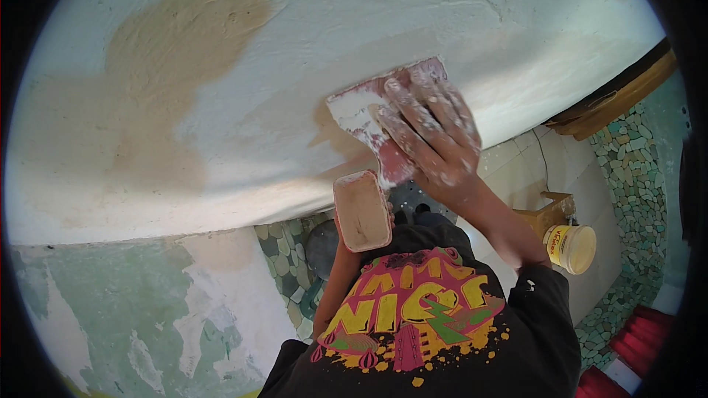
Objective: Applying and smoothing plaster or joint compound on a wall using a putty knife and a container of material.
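My right hand (435, 133), smeared with white paste, grips a wide reddish putty spreader (397, 165). Its fingers lie spread over the blade, whose long edge is against or very close to the pale wall (295, 44). White putty coats much of the blade. Just below it, my left hand (342, 242) holds a small rectangular tub (363, 211) with rounded corners, its open top facing me. Inside the tub is a beige surface with smears. Most of the left hand is hidden behind the tub; some fingertips show at its right side.
Brownish damp-looking patches (192, 37) mark the wall on the left. Lower left is a surface with peeling green paint (125, 302). At right, a yellow-labelled bucket (571, 248) is beside a small wooden stool (549, 211). A brown wooden edge (616, 107) juts out at upper right.
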`<state>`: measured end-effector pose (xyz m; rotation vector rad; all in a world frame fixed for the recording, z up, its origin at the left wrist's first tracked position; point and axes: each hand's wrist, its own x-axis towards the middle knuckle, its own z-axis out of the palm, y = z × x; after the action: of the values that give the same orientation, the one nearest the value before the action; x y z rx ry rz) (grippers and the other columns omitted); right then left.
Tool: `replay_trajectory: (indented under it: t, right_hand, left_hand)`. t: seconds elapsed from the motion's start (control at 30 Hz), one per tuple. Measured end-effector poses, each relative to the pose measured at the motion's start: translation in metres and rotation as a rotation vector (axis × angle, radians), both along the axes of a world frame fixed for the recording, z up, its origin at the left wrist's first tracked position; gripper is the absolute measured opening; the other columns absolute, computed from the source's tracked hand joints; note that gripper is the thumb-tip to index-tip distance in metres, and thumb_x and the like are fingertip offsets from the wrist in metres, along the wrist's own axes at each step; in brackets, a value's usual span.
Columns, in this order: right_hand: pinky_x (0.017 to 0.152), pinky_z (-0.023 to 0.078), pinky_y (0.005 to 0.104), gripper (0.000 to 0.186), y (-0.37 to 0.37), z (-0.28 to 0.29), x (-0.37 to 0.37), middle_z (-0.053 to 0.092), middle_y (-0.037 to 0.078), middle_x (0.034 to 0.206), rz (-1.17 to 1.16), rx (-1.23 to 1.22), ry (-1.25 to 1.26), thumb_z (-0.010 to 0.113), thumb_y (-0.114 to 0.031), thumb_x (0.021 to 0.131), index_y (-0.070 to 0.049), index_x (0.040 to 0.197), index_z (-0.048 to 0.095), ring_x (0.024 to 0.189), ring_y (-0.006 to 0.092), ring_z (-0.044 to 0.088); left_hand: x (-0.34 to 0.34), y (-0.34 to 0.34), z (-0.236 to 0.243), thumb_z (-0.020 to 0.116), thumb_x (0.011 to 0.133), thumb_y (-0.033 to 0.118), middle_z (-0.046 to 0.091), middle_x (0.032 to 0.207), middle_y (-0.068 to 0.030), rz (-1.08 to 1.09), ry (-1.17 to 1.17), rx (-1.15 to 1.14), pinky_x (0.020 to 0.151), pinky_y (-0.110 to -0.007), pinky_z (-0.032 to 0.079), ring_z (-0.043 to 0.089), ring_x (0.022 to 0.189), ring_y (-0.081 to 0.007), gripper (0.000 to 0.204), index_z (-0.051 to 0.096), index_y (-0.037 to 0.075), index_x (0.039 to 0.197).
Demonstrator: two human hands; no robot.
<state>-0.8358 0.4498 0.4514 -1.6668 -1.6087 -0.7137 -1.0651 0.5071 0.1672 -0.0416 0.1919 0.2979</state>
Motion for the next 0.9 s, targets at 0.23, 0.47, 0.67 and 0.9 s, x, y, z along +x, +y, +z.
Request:
replay_trajectory:
  t: [0.23, 0.47, 0.67, 0.9]
  right_hand:
    - [0.112, 0.044, 0.0512, 0.039, 0.021, -0.018, 0.024, 0.068, 0.001, 0.137, -0.104, 0.103, -0.047, 0.073, -0.019, 0.083, -0.023, 0.121, 0.078, 0.132, 0.0255, 0.06]
    - [0.118, 0.034, 0.0515, 0.033, -0.002, 0.014, 0.009, 0.07, 0.003, 0.136, -0.202, 0.162, 0.013, 0.076, -0.02, 0.085, -0.019, 0.118, 0.079, 0.136, 0.0314, 0.057]
    - [0.118, 0.033, 0.0521, 0.033, 0.002, -0.036, 0.012, 0.069, -0.001, 0.137, -0.174, 0.029, 0.03, 0.074, -0.023, 0.087, -0.025, 0.12, 0.079, 0.134, 0.0276, 0.058]
    - [0.12, 0.032, 0.0537, 0.032, 0.015, -0.025, 0.011, 0.069, -0.003, 0.138, -0.175, 0.205, -0.012, 0.071, -0.028, 0.089, -0.029, 0.121, 0.078, 0.134, 0.0248, 0.059]
  left_hand:
    - [0.003, 0.0, 0.003, 0.052, 0.089, 0.072, 0.059, 0.13, -0.0283, -0.046, -0.029, 0.001, 0.089, -0.062, 0.056, 0.065, 0.107, -0.0471, 0.092, 0.044, 0.004, 0.151]
    - [0.005, 0.005, -0.007, 0.053, 0.09, 0.07, 0.058, 0.134, -0.0263, -0.021, -0.108, 0.001, 0.087, -0.063, 0.056, 0.065, 0.108, -0.0474, 0.09, 0.044, 0.005, 0.152]
    - [0.015, 0.001, 0.003, 0.053, 0.09, 0.068, 0.057, 0.138, -0.021, -0.035, -0.041, -0.081, 0.086, -0.064, 0.056, 0.065, 0.107, -0.0476, 0.088, 0.043, 0.007, 0.153]
    - [0.011, 0.007, -0.007, 0.051, 0.091, 0.069, 0.058, 0.136, -0.0206, -0.073, -0.042, 0.021, 0.085, -0.064, 0.056, 0.065, 0.106, -0.0477, 0.087, 0.044, 0.008, 0.153]
